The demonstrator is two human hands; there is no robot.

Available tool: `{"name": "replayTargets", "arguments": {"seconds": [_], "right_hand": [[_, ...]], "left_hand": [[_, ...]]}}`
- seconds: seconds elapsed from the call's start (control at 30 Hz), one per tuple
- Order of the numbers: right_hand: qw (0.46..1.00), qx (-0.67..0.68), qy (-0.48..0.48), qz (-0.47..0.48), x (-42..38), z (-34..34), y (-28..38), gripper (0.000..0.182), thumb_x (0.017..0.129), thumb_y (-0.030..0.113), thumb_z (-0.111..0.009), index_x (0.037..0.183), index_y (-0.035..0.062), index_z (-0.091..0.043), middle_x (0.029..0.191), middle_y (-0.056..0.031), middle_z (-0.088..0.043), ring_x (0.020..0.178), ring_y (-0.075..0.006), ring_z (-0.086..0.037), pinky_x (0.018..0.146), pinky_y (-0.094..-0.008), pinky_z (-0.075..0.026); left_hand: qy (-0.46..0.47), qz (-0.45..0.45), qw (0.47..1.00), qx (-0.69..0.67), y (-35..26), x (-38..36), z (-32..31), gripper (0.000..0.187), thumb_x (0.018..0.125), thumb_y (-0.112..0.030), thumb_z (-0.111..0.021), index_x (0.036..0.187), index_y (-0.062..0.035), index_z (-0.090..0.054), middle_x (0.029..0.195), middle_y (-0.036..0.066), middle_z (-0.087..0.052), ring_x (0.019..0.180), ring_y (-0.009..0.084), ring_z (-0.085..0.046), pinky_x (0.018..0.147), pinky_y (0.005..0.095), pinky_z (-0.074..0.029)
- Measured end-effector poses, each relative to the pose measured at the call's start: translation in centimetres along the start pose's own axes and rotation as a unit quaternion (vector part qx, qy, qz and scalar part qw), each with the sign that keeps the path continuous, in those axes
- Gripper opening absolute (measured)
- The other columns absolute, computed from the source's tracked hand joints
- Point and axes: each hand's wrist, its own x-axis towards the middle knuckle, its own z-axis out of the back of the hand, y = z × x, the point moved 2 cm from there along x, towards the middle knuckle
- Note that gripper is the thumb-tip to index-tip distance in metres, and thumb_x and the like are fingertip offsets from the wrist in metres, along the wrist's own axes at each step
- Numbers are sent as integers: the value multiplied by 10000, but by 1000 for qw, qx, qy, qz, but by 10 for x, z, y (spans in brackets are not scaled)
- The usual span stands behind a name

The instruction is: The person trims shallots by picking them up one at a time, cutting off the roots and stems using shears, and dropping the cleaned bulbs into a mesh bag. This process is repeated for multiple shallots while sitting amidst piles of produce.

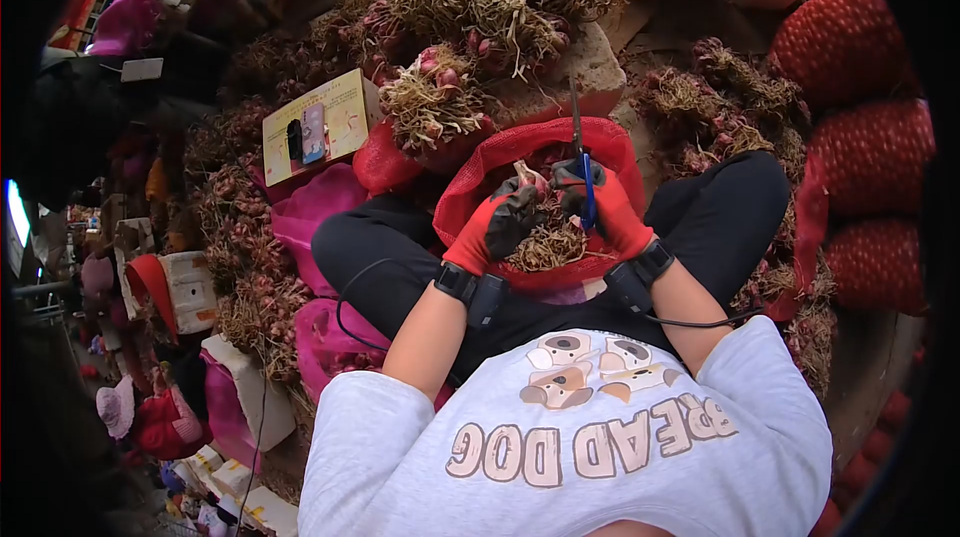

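Single head-worn view, from above, facing forward and down; hands (508,221) fairly near

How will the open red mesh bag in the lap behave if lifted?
Likely floppy: the red mesh bag has a creased rim. Probably light for its bulk if the dry, stringy trimmings are most of its load. Might spill if tipped; its mouth gapes.

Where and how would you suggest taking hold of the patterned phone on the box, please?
Probably best by its two short ends, from above: the patterned phone lies flat on the box, and a dark object close along its left long side leaves little room there.
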Motion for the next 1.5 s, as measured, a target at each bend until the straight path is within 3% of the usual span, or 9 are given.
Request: {"name": "replayTargets", "arguments": {"seconds": [0.23, 0.4, 0.57, 0.63, 0.67, 0.87, 0.97, 1.1, 1.5], "right_hand": [[955, -284, -23, 78, 4, 1, -14, 240, 793, 124, -716, 991, 17, -632, 874, -29, -658, 774, -86, -601, 728, -268, -499], [978, -188, 5, 84, 9, 9, -11, 211, 796, 102, -700, 974, 11, -633, 875, -33, -658, 808, -94, -592, 752, -261, -484], [968, -225, 6, 111, 3, -4, 7, 183, 829, 89, -655, 987, 6, -616, 879, -36, -653, 797, -88, -592, 733, -253, -493], [962, -243, 39, 119, 6, 1, 4, 187, 839, 100, -648, 997, 6, -612, 882, -35, -651, 796, -95, -601, 729, -242, -492], [958, -252, 55, 124, 6, 4, 3, 190, 845, 106, -645, 1002, 6, -610, 883, -34, -650, 796, -99, -606, 727, -237, -491], [997, 23, 26, -74, 3, 14, -2, 247, 867, 170, -624, 1039, -1, -579, 897, -45, -645, 833, -158, -633, 745, -295, -497], [957, -281, -24, 75, -8, 8, 6, 275, 878, 172, -596, 1101, 19, -546, 874, -36, -622, 742, -99, -608, 613, -252, -474], [767, -628, -49, 123, -44, -4, 28, 428, 810, 386, -674, 1108, 97, -567, 1027, -152, -602, 954, -344, -594, 819, -410, -473], [745, -655, -45, 115, -43, -4, 19, 445, 787, 472, -636, 991, 80, -587, 934, -144, -618, 862, -330, -612, 715, -414, -487]], "left_hand": [[-22, -84, 978, 189, -3, 3, -10, 203, 981, -178, -484, 1146, -61, -460, 1103, 29, -522, 992, 97, -517, 865, 232, -442], [15, -117, 959, 256, 3, 1, 10, 334, 967, -201, -523, 1261, -54, -461, 1057, 28, -562, 917, 132, -567, 817, 282, -481], [29, -239, 814, 528, -23, -14, -18, 316, 957, -254, -546, 1197, -52, -505, 963, 25, -574, 855, 137, -566, 760, 269, -485], [69, -9, 992, 106, -3, -1, 4, 335, 950, -303, -548, 1178, -60, -509, 930, 12, -559, 814, 139, -554, 726, 256, -479], [82, 112, 983, -124, 10, 3, 14, 346, 947, -327, -549, 1169, -64, -511, 913, 6, -551, 794, 140, -547, 709, 250, -476], [22, 101, 965, -240, -3, -6, -6, 321, 941, -368, -540, 1151, -126, -540, 944, 16, -567, 808, 138, -551, 721, 270, -486], [-9, 11, 959, -283, -12, -8, -4, 268, 937, -348, -550, 1120, -156, -588, 1107, 60, -597, 906, 165, -576, 766, 308, -506], [-40, -14, 885, -464, -2, 4, 26, 219, 941, -292, -549, 1081, -159, -651, 1147, 82, -639, 1021, 213, -586, 816, 357, -512], [78, -22, 947, -310, 2, -2, 7, 254, 930, -274, -574, 1154, -160, -536, 1185, -42, -570, 1121, 149, -547, 901, 343, -471]]}}
